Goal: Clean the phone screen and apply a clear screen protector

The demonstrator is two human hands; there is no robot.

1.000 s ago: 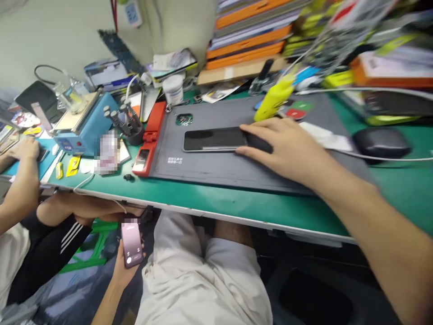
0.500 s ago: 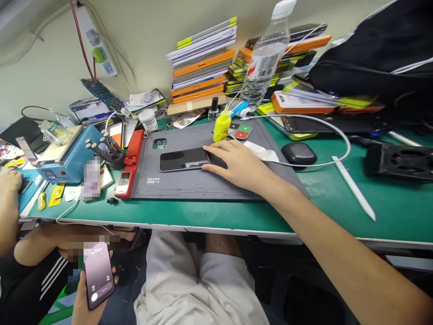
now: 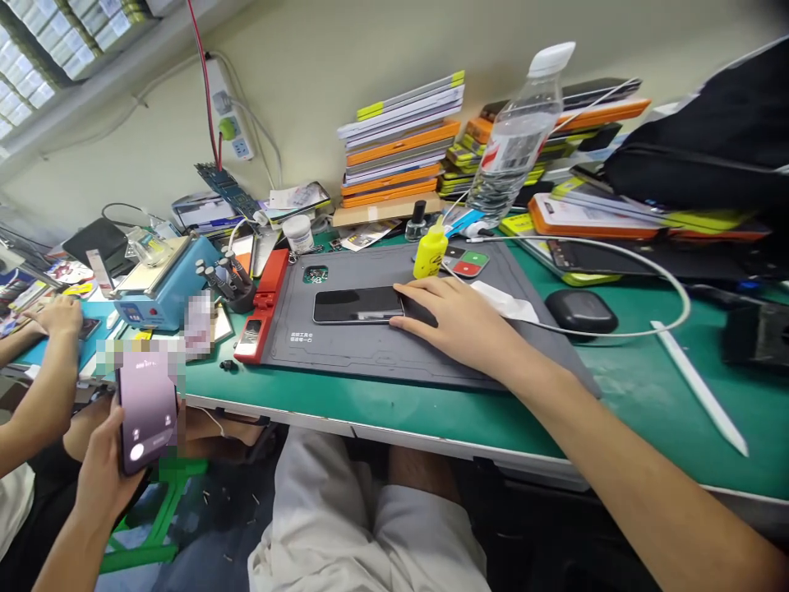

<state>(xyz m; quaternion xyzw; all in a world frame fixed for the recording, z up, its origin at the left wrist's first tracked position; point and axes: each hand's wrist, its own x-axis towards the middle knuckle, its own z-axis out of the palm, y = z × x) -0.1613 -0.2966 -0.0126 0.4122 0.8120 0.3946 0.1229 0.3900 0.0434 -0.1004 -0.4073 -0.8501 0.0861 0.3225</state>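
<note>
The right hand point(image 3: 456, 322) reaches over the near edge of a green surface point(image 3: 345, 403), its thumb and forefinger gripping the right end of a black-screened smartphone point(image 3: 354, 307). This smartphone lies flat, screen up, on the left half of a grey work mat point(image 3: 382, 362), between the mat's near and far edges. The left hand point(image 3: 104, 460), in front of the surface's near edge and toward its left, has its fingers wrapped around a lit smartphone point(image 3: 148, 411) with a mauve screen, held upright and slightly tilted. A red clamp point(image 3: 265, 308) stands along the mat's left edge; a yellow squeeze bottle point(image 3: 430, 255) stands near the far edge, just beyond the right hand. A clear water bottle point(image 3: 509, 168) leans toward the surface's far edge, right of a stack of flat boxes point(image 3: 400, 148). A rounded black case point(image 3: 581, 312) and a white stylus point(image 3: 699, 390) lie to the right of the mat. Toward the surface's left end sits a blue benchtop machine point(image 3: 148, 311); beyond it, a co-worker's hand point(image 3: 60, 316) rests over a light-blue mat point(image 3: 92, 333).
</note>
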